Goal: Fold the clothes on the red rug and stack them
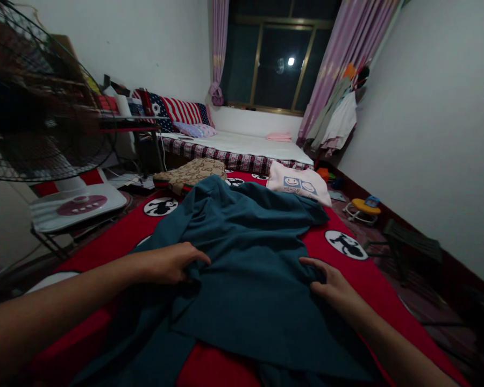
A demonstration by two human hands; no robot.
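Note:
A dark teal garment (250, 258) lies spread with wrinkles over a red cloth (116, 242) that bears round white patches with black figures. My left hand (177, 264) grips the garment's left side, its fingers closed round a fold. On the right side, my right hand (326, 279) pinches the fabric between thumb and fingers. Part of the garment hangs down past both hands toward the near edge.
Beyond the garment lie a brown patterned cloth (201, 171) and a pale pink printed cloth (298, 184). A fan (44, 102) stands at the left. A bed (242, 148) is under the window; a yellow stool (364, 206) and a dark folding stool (413, 242) are at right.

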